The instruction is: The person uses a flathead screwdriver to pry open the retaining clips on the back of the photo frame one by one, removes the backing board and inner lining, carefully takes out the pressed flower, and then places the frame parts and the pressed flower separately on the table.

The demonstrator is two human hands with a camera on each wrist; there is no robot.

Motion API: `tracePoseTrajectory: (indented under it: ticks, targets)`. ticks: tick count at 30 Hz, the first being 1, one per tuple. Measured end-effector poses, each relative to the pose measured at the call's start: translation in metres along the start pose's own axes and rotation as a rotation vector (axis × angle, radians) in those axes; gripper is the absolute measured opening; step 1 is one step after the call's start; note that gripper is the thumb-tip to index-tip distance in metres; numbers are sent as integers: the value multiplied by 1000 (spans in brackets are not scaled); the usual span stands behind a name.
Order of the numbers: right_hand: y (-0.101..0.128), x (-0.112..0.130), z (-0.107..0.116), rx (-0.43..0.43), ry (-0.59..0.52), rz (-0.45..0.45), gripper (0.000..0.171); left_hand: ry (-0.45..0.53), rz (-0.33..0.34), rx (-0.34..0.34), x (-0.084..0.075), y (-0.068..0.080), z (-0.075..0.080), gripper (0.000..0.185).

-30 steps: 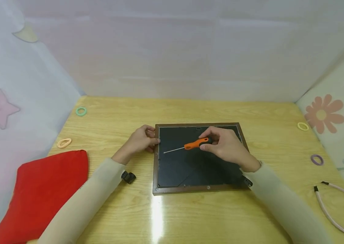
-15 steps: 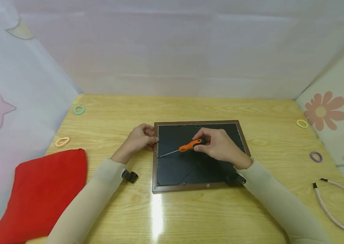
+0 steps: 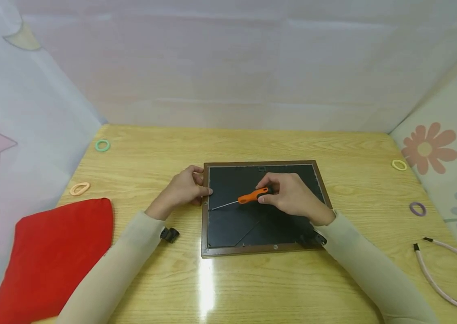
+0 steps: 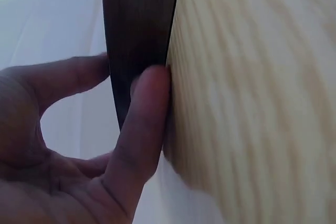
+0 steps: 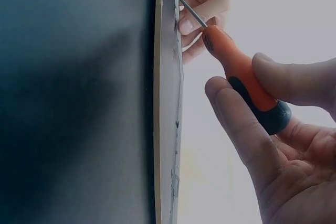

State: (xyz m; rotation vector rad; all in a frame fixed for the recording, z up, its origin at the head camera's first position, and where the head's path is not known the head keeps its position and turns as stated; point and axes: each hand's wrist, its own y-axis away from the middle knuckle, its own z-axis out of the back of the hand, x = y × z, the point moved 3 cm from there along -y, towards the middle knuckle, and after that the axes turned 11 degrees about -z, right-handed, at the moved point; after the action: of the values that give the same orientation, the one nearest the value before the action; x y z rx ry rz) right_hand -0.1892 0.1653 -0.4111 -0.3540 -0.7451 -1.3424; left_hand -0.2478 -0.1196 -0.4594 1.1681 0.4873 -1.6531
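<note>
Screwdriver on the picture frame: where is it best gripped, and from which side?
By the orange-and-black handle, from the right, where the right hand pinches it now. Its thin metal shaft points left toward the frame's left edge, which the left hand steadies.

Long pale beige sleeves (image 3: 119,261) cover both arms to the wrists.

Orange-handled screwdriver (image 3: 248,198) over face-down frame (image 3: 262,245)

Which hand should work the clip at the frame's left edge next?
Right. The right hand already grips the orange screwdriver, whose tip sits near the left inner edge of the picture frame. The left hand is busy holding that edge steady.
</note>
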Motion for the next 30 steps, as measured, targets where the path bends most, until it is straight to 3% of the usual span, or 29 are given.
tracePoseTrajectory:
  ticks: [8,11,13,21,30]
  targets:
    - [2,0,0,4,-16,-10,21,120,21,180,8,7,6,69]
    - [2,-1,-1,13,-18,-8,21,177,40,203,11,12,6,61]
    - [2,-1,-2,25,-29,-6,21,196,32,194,14,15,4,56]
    - [1,-2,-1,66,-50,4,21,204,-5,42,9,31,-8,48]
    - [1,-4,-3,80,-44,12,22,166,31,38,7,37,-8,46]
